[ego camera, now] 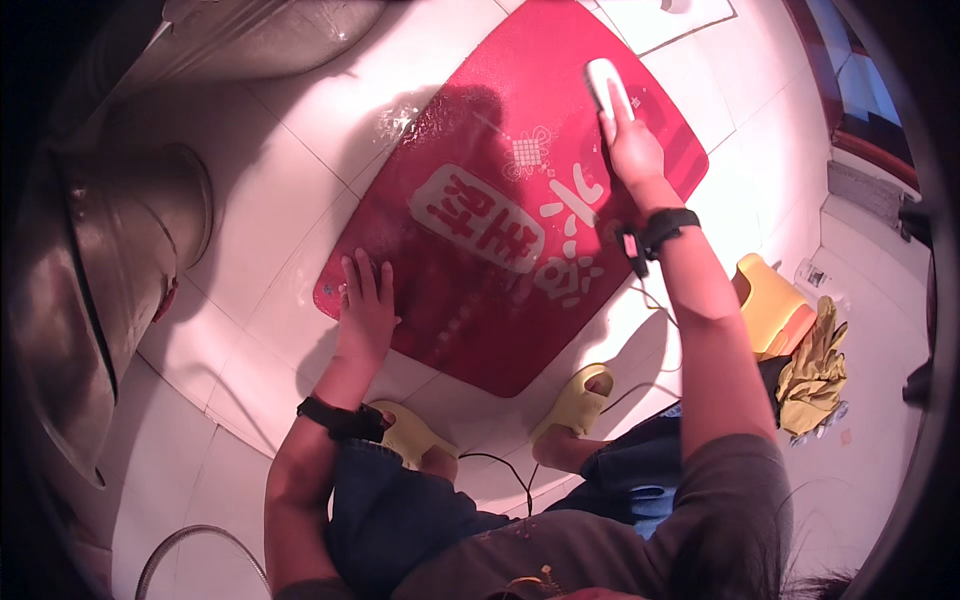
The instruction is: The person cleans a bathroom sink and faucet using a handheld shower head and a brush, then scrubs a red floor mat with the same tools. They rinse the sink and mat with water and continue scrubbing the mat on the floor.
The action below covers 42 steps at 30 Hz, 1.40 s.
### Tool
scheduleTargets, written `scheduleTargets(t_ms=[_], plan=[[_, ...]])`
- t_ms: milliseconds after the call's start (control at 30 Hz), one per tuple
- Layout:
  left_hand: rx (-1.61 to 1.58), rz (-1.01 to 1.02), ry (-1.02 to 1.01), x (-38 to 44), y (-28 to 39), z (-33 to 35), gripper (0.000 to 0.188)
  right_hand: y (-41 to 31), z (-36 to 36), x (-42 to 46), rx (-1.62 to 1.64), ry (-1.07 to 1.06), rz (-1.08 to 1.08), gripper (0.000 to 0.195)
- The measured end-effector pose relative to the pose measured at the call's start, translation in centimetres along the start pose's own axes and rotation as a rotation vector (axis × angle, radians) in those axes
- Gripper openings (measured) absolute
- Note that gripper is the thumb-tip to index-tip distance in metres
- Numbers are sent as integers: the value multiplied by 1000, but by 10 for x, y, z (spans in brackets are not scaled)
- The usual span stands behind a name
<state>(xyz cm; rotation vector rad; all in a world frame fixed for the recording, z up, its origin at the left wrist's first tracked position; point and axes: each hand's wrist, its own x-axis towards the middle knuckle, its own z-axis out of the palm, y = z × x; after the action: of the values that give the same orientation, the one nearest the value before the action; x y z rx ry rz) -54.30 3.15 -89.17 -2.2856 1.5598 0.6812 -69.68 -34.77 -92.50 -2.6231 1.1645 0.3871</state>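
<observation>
A red floor mat with pale printed characters and a knot pattern lies flat on the tiles, its surface wet near the upper left edge. My right hand is closed around a white brush, which rests on the mat's far right part; its underside is hidden. Close to the mat's near left corner, my left hand presses down with fingers spread and holds nothing. Both wrists wear black straps.
Two glossy curved fixtures stand at left. Yellow slippers are on my feet, with thin cables nearby. To the right are a yellow plastic container and crumpled yellow cloth or gloves. A metal hose curves at lower left.
</observation>
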Motion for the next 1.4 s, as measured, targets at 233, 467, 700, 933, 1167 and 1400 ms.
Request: scheduleTargets(t_ms=[233,467,700,933,1167,1400], plan=[[-32,-32,-37,-2,-6,7,88,-43,-5,-57,-227,-378,-272,55],[-42,-5,-19,1,-2,2,89,-10,-18,6,6,87,205,51],[-110,-5,12,-2,-6,3,90,-11,-18,-63,-162,-395,-321,42],[-145,-23,-40,0,-3,-4,89,-2,40,-53,67,66,133,53],[-3,18,19,0,-3,2,88,76,-11,-56,24,-59,83,51],[-13,-30,-8,-2,-6,9,89,10,54,-148,180,-29,149,62]])
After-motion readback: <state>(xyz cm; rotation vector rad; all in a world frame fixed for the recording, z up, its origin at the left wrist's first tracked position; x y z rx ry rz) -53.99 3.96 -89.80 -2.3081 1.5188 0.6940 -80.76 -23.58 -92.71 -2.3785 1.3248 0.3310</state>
